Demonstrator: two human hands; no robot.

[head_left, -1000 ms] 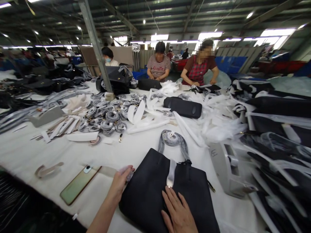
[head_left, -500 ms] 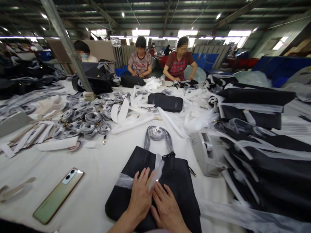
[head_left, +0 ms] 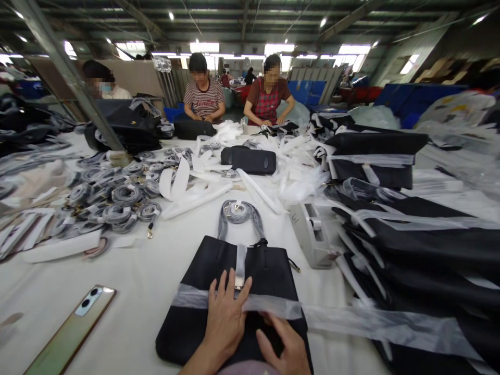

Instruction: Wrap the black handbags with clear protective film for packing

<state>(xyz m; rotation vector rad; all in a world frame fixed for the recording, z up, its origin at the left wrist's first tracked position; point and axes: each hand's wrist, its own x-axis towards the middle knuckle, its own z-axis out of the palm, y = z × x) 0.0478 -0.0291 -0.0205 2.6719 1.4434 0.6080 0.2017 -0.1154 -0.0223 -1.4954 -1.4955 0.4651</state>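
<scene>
A black handbag lies flat on the table in front of me, its plastic-wrapped handle and a coiled wrapped strap beyond its top edge. A translucent wrapping strip crosses the bag and trails off to the right. Fingers spread, my left hand presses flat on the bag and the strip. My right hand is at the strip's lower edge, thumb and fingers apart, fingertips touching the strip. A short white strip runs down the bag's middle above my left fingers.
Left of the bag lies a phone. Coiled straps and white foam sheets fill the middle. A tape dispenser stands to the right, beside stacked black bags. Two people work across the table.
The long strip now lies across the bag, under my left hand. My right hand has moved right and lower, off the bag's middle. The view has turned slightly right.
</scene>
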